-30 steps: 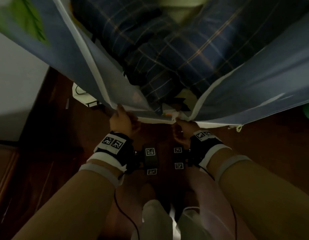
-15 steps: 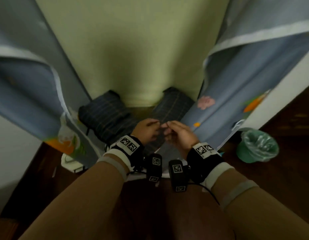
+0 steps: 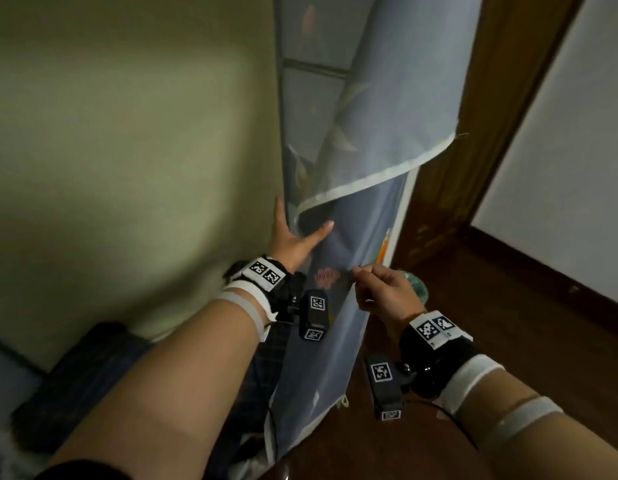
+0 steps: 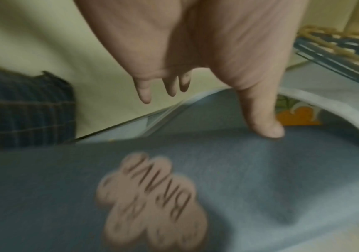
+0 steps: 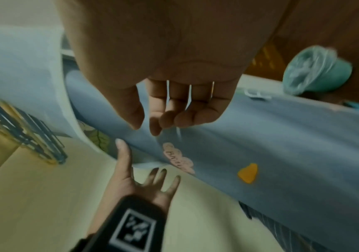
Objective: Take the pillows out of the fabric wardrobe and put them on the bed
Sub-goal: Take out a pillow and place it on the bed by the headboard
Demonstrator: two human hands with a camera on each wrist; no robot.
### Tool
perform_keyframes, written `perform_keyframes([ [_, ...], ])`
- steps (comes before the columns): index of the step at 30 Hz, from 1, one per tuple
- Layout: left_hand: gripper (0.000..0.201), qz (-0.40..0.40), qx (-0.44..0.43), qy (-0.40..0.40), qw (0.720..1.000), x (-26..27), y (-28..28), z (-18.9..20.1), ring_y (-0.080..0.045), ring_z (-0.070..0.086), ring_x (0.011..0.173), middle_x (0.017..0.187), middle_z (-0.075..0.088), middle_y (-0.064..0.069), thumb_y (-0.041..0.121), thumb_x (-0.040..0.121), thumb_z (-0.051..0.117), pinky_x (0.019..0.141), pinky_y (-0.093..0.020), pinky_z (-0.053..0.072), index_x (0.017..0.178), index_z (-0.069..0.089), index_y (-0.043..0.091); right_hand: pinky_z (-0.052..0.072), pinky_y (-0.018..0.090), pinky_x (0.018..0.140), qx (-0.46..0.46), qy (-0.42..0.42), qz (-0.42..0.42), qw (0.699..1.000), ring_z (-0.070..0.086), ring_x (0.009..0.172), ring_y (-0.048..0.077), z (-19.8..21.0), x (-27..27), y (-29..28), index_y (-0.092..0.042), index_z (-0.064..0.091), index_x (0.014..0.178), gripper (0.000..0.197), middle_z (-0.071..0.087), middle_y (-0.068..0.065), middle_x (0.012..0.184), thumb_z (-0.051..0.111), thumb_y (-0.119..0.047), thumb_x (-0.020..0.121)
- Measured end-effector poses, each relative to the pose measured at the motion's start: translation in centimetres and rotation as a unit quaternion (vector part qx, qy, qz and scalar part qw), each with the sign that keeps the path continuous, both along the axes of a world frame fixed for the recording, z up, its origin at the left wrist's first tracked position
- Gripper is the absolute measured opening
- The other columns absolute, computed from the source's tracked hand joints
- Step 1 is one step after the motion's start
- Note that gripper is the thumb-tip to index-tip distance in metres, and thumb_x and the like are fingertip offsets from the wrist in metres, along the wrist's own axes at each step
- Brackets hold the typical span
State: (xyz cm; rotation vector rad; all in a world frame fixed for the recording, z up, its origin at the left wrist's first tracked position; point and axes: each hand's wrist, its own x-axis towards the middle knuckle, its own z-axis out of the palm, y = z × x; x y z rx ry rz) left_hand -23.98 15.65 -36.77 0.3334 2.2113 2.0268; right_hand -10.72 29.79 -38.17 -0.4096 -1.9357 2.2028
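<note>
The fabric wardrobe stands open, showing its pale green inner wall [image 3: 127, 150]. Dark plaid pillows [image 3: 82, 375] lie on its floor at the lower left, also seen in the left wrist view as a plaid pillow [image 4: 23, 110]. The blue printed door flap [image 3: 369, 150] hangs at the right of the opening. My left hand [image 3: 297, 233] is spread flat at the flap's inner edge, thumb [image 4: 262, 122] pressing the cloth. My right hand [image 3: 359, 271] pinches a fold of the flap [image 5: 260, 136] between thumb and fingertips [image 5: 155, 129].
A green bin with a plastic liner [image 5: 316, 71] stands on the dark wooden floor [image 3: 508, 323] just right of the wardrobe. A brown door frame [image 3: 473, 168] and a white wall [image 3: 560, 168] close off the right side.
My hands were together low at the flap above the pillows. The left hand has since risen and spread on the flap's edge, the right now pinches the flap, and the view has swung up and right.
</note>
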Motion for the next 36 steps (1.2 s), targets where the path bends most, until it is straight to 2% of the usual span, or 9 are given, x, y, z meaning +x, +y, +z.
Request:
perform_keyframes([
  [4, 0.031, -0.028, -0.111, 0.115, 0.987, -1.2, -0.8, 2.7, -0.03, 0.066, 0.11, 0.112, 0.072, -0.012, 0.024, 0.09, 0.065, 0.093, -0.034, 0.051, 0.117, 0.067, 0.008, 0.036, 0.018, 0.043, 0.014, -0.002, -0.046, 0.999, 0.04, 0.046, 0.016, 0.7, 1.5, -1.7, -0.006, 0.053, 0.069, 0.027, 0.044, 0.007, 0.055, 0.059, -0.012, 0.095],
  [8, 0.013, -0.063, -0.21, 0.18, 0.959, 0.8, -1.5, 5.9, -0.027, 0.061, 0.073, 0.072, 0.066, -0.01, 0.021, 0.091, 0.06, 0.065, -0.027, 0.045, 0.085, 0.068, 0.013, 0.049, 0.027, 0.057, 0.063, -0.023, -0.061, 0.996, 0.057, 0.065, 0.018, 1.7, 2.5, -4.1, -0.007, 0.06, 0.092, 0.01, 0.059, 0.009, 0.075, 0.066, -0.016, 0.09],
  [11, 0.029, -0.147, -0.208, 0.221, 0.941, 4.1, -1.1, 9.2, -0.016, 0.044, 0.056, 0.055, 0.046, -0.002, 0.022, 0.09, 0.062, 0.053, -0.023, 0.034, 0.064, 0.057, 0.01, 0.054, 0.03, 0.067, 0.113, -0.033, -0.061, 0.991, 0.062, 0.083, 0.019, 2.5, 4.1, -5.1, -0.01, 0.052, 0.112, 0.043, 0.062, 0.007, 0.095, 0.078, -0.023, 0.081],
  [17, 0.033, -0.357, -0.115, 0.198, 0.906, 10.9, 3.4, 12.7, -0.019, 0.069, 0.099, 0.105, 0.073, -0.015, 0.017, 0.081, 0.075, 0.091, -0.039, 0.054, 0.11, 0.067, 0.002, 0.05, 0.011, 0.074, 0.124, 0.007, -0.106, 0.987, 0.062, 0.1, 0.01, 2.6, 7.7, -3.5, -0.017, 0.046, 0.121, 0.044, 0.063, -0.006, 0.111, 0.071, -0.01, 0.086],
  [20, 0.044, -0.423, -0.098, 0.11, 0.894, 13.1, 5.2, 12.5, -0.02, 0.069, 0.107, 0.116, 0.072, -0.01, 0.016, 0.084, 0.074, 0.083, -0.029, 0.055, 0.126, 0.061, 0.014, 0.059, 0.045, 0.08, 0.129, -0.075, -0.193, 0.97, 0.07, 0.093, 0.033, 0.8, 8.4, -0.2, -0.025, 0.071, 0.09, 0.013, 0.074, 0.015, 0.105, 0.063, -0.027, 0.081],
  [26, 0.019, -0.3, -0.036, 0.027, 0.953, 11.5, 5.6, 8.9, -0.01, 0.069, 0.068, 0.087, 0.072, -0.006, 0.017, 0.093, 0.062, 0.065, -0.02, 0.052, 0.105, 0.067, 0.004, 0.052, 0.034, 0.072, 0.238, -0.247, -0.227, 0.912, 0.067, 0.084, 0.034, -1.0, 8.9, 4.0, -0.012, 0.071, 0.1, 0.032, 0.071, 0.015, 0.096, 0.056, -0.038, 0.09],
  [31, 0.019, -0.123, -0.049, -0.037, 0.991, 8.4, 1.4, 4.2, -0.009, 0.06, 0.052, 0.063, 0.067, 0.003, 0.017, 0.093, 0.059, 0.06, -0.025, 0.046, 0.076, 0.066, 0.015, 0.048, 0.041, 0.07, 0.069, -0.321, 0.04, 0.944, 0.058, 0.055, 0.029, -3.8, 7.1, 0.2, -0.003, 0.064, 0.072, 0.012, 0.064, 0.018, 0.068, 0.064, -0.013, 0.08],
  [33, 0.018, -0.069, -0.079, -0.072, 0.992, 7.2, -1.5, 1.1, -0.011, 0.062, 0.055, 0.062, 0.068, 0.003, 0.021, 0.089, 0.062, 0.065, -0.029, 0.048, 0.072, 0.068, 0.018, 0.057, 0.043, 0.079, 0.023, -0.313, 0.196, 0.929, 0.07, 0.072, 0.033, -4.7, 6.6, -2.7, 0.002, 0.071, 0.096, 0.021, 0.074, 0.022, 0.094, 0.051, 0.001, 0.089],
  [36, 0.017, -0.016, -0.137, -0.117, 0.984, 6.1, -6.1, -3.5, -0.027, 0.069, 0.081, 0.086, 0.074, -0.01, 0.032, 0.082, 0.064, 0.085, -0.042, 0.054, 0.079, 0.071, 0.017, 0.056, 0.046, 0.086, -0.137, -0.273, 0.257, 0.917, 0.068, 0.106, 0.037, -6.6, 5.7, -6.9, -0.024, 0.055, 0.136, 0.047, 0.066, 0.009, 0.129, 0.047, -0.002, 0.095],
])
